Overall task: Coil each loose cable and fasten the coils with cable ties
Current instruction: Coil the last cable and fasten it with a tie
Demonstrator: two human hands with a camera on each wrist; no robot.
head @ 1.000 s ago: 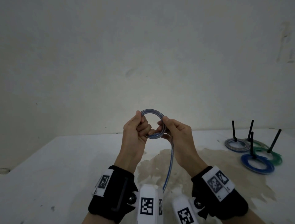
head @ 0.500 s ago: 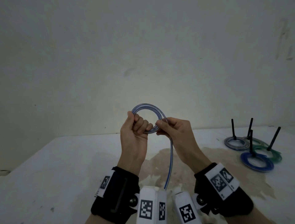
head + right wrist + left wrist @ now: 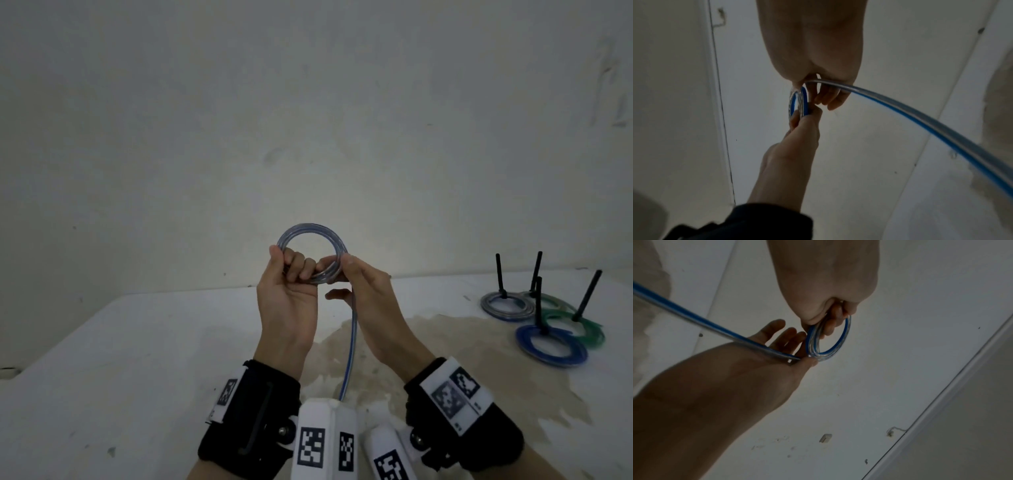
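Standing upright, cable coil [image 3: 310, 257], tail hanging down

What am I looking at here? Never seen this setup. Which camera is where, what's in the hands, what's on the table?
No robot here: a person works with bare hands and wears three cameras. The big picture comes from a head camera looking down. The other two come from cameras strapped to the wrists, looking along each hand; the black wristbands with white marker tags hold them.

The left hand grips a small coil of clear cable with a blue stripe, fingers curled through it. The right hand pinches the coil's other side, where the loose tail runs down toward the person.

On the white table, far right, lie four finished coils, grey, blue and green, each with a black cable tie sticking up. A brownish stain marks the tabletop.
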